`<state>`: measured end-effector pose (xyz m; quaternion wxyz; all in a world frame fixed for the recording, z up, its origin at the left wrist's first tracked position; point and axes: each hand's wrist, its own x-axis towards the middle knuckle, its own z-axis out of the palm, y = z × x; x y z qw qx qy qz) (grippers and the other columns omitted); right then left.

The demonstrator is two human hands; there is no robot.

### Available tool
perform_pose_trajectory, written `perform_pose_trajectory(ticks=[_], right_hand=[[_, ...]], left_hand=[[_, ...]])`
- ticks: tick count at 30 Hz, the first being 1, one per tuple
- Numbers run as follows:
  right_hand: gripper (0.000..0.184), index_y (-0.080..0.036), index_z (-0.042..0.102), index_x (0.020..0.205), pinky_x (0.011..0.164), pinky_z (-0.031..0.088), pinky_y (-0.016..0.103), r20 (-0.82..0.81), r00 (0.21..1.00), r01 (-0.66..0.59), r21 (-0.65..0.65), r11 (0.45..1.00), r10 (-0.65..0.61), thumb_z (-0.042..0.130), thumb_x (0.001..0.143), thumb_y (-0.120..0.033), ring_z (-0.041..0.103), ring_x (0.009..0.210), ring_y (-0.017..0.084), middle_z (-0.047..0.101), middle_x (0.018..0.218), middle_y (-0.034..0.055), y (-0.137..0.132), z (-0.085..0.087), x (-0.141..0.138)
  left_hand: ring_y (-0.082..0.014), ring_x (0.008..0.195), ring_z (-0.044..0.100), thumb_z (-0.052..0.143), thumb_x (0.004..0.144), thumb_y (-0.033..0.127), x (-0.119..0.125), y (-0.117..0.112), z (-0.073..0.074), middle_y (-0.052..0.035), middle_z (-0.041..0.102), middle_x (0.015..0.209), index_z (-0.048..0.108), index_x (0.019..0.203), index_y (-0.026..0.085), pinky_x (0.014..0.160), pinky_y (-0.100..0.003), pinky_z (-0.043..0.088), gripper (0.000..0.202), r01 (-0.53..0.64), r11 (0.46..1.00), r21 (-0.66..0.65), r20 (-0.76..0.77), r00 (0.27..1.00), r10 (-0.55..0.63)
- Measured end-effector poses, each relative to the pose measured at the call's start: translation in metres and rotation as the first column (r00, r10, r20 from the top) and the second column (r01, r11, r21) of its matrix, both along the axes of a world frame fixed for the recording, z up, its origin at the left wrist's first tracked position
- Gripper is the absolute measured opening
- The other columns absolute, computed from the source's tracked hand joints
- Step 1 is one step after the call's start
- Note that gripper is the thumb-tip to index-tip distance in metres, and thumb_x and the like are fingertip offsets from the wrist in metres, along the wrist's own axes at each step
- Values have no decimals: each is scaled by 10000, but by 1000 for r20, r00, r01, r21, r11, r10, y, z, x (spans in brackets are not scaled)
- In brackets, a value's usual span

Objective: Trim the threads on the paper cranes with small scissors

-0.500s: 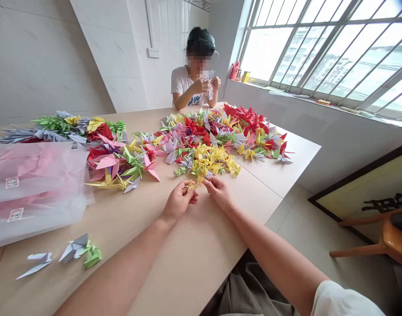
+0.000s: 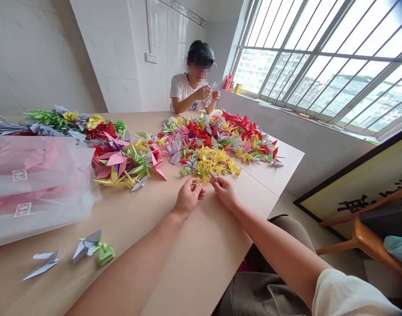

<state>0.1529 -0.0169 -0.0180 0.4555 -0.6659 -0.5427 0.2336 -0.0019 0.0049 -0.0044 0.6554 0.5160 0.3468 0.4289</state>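
Both hands are over the table just in front of a heap of yellow paper cranes (image 2: 214, 160). My left hand (image 2: 188, 197) is closed, thumb and fingers pinching a small yellow paper crane (image 2: 198, 181). Close beside it, my right hand (image 2: 225, 192) is also closed in a pinch. At its fingertips shows a small greyish-lavender piece (image 2: 214, 175), too small to name. Behind the yellow heap spreads a mixed pile of folded paper cranes (image 2: 194, 131) in red, pink, green and lavender.
At left, translucent plastic bags (image 2: 56, 215) lie beside bundled cranes (image 2: 52, 120). Loose lavender (image 2: 44, 264) and green cranes (image 2: 106, 253) rest at the near left. Across the table, a person (image 2: 190, 92) handles pale paper. A wooden chair (image 2: 368, 237) stands at right.
My view has shifted, so the tabletop things appear slightly moved. Both hands stay close together in a pinch. The co-worker still holds pale paper, hands slightly moved.
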Motion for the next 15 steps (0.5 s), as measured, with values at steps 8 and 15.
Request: perform_pose_trajectory(ticks=[8,15], right_hand=[[248,-137,566,1071,728,514,359,45,994,-104,10,995,103,526,896,-308,605,855,183,597,1039,56,-10,8,0],[308,-178,531,679,517,333,248,-41,989,-139,66,988,142,476,853,-427,425,564,132,471,594,-27,-10,11,7]], left_hand=[[-125,575,598,599,753,376,-2,-1,5,2,616,623,555,886,162,555,-244,507,255,-39,999,-14,-6,999,39],[-127,599,597,606,750,415,2,0,4,3,624,638,560,916,166,593,-260,512,303,-25,1000,-4,-83,996,25]])
